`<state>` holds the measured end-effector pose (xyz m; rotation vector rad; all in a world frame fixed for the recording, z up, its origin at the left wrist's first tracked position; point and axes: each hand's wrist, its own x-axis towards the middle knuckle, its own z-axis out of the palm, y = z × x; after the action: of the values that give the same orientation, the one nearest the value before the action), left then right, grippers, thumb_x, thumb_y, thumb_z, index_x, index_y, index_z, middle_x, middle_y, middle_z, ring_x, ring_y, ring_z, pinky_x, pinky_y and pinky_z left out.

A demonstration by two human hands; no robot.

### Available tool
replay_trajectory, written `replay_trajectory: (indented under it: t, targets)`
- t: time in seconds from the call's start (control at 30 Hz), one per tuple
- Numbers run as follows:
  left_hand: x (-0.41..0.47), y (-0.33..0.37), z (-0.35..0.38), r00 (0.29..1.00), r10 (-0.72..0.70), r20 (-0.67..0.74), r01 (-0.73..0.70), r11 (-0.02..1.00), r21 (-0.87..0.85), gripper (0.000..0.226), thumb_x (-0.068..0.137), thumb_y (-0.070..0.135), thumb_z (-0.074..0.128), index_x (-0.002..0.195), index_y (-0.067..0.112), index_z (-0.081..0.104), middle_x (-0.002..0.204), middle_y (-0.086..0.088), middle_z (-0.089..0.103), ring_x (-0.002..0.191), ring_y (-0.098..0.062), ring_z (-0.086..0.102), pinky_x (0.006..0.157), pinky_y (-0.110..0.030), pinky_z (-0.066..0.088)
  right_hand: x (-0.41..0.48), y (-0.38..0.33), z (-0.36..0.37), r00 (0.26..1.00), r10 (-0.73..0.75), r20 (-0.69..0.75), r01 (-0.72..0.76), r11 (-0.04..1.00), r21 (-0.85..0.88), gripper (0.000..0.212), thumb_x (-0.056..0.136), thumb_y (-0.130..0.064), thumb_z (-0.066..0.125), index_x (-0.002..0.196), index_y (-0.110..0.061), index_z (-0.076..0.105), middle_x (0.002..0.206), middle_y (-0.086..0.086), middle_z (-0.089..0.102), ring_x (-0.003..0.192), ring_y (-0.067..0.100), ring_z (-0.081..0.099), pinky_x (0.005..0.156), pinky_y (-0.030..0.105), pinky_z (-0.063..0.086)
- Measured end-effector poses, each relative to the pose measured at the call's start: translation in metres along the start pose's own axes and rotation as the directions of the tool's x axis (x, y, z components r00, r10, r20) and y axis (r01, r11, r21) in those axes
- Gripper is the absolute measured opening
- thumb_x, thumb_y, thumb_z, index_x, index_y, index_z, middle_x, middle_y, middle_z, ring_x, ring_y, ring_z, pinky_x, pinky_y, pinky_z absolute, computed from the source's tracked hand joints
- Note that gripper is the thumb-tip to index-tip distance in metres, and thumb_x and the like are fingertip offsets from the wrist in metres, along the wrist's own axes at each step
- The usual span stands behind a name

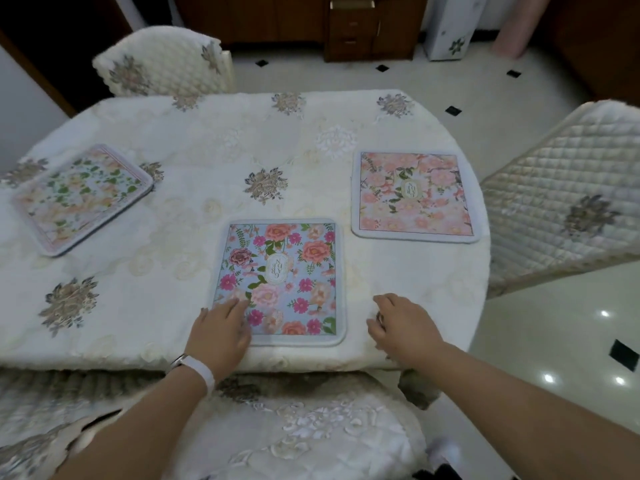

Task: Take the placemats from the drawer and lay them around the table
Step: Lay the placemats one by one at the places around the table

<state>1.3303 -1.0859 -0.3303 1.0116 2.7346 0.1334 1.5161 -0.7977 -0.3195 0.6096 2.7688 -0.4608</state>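
L hand lay flat, released, on near-left corner of blue floral rectangular cloth placemat; R hand, loosely curled, empty, rested on white-clothed tabletop beside it.

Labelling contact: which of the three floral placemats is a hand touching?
The blue floral placemat at the near edge: left hand rests on it; others untouched.

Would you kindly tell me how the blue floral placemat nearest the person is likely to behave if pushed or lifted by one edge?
The blue placemat lies thin and flat with a stitched border, so it probably flexes somewhat and weighs little. On the embroidered tablecloth it may drag the cloth rather than slide.
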Motion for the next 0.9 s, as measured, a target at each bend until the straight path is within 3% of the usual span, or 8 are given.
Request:
replay_trajectory:
  t: [0.2,0.3,0.43,0.6,0.8,0.9]
  targets:
    - [0.011,0.150,-0.025,0.963,0.252,-0.095,-0.251,0.968,0.021,0.047,0.087,0.041,0.037,0.113,0.018,0.069,0.118,-0.003,0.068,0.106,-0.023,0.065,0.097,-0.050,0.045,-0.035,0.082,-0.060,0.988,-0.005,-0.156,0.005,1.000,0.001,0.046,0.097,-0.045,0.040,0.131,-0.016,0.050,0.127,0.001,0.055,0.111,0.023,0.053,0.091,0.038,0.044]
    - [0.022,0.224,-0.035,0.949,0.291,-0.118,-0.294,0.956,-0.008,0.041,0.090,0.038,0.042,0.117,0.019,0.067,0.126,-0.003,0.064,0.115,-0.023,0.060,0.103,-0.050,0.041,-0.060,0.136,-0.087,0.985,0.020,-0.172,-0.021,1.000,-0.005,0.047,0.096,-0.046,0.040,0.132,-0.017,0.050,0.128,0.001,0.055,0.111,0.023,0.053,0.090,0.037,0.045]
    - [0.031,0.316,-0.035,0.924,0.358,-0.137,-0.366,0.929,-0.044,0.045,0.088,0.041,0.042,0.115,0.017,0.068,0.123,-0.006,0.066,0.109,-0.025,0.064,0.090,-0.041,0.052,-0.096,0.212,-0.113,0.977,0.041,-0.209,-0.048,0.998,-0.028,0.046,0.089,-0.046,0.042,0.124,-0.019,0.057,0.117,0.000,0.059,0.106,0.025,0.056,0.087,0.037,0.045]
    - [0.043,0.414,-0.020,0.908,0.405,-0.107,-0.410,0.911,-0.031,0.046,0.086,0.044,0.042,0.115,0.020,0.068,0.122,-0.003,0.067,0.108,-0.024,0.064,0.084,-0.040,0.054,-0.139,0.303,-0.128,0.970,0.093,-0.225,-0.101,0.995,-0.022,0.041,0.088,-0.049,0.041,0.115,-0.024,0.057,0.116,-0.002,0.059,0.105,0.024,0.055,0.090,0.037,0.043]
    - [0.055,0.511,-0.021,0.865,0.494,-0.090,-0.497,0.867,-0.022,0.046,0.084,0.042,0.043,0.112,0.017,0.070,0.112,-0.003,0.069,0.098,-0.024,0.066,0.076,-0.037,0.056,-0.183,0.380,-0.136,0.962,0.177,-0.208,-0.184,0.983,-0.017,0.066,0.080,-0.055,0.020,0.129,-0.024,0.052,0.126,0.000,0.056,0.113,0.024,0.051,0.096,0.037,0.040]
    - [0.068,0.549,-0.023,0.834,0.545,-0.085,-0.549,0.836,-0.022,0.047,0.084,0.042,0.042,0.113,0.017,0.069,0.114,-0.002,0.068,0.099,-0.023,0.065,0.079,-0.037,0.056,-0.199,0.408,-0.138,0.956,0.212,-0.204,-0.215,0.977,0.004,0.066,0.081,-0.055,0.020,0.133,-0.026,0.049,0.130,-0.001,0.053,0.117,0.023,0.049,0.098,0.036,0.038]
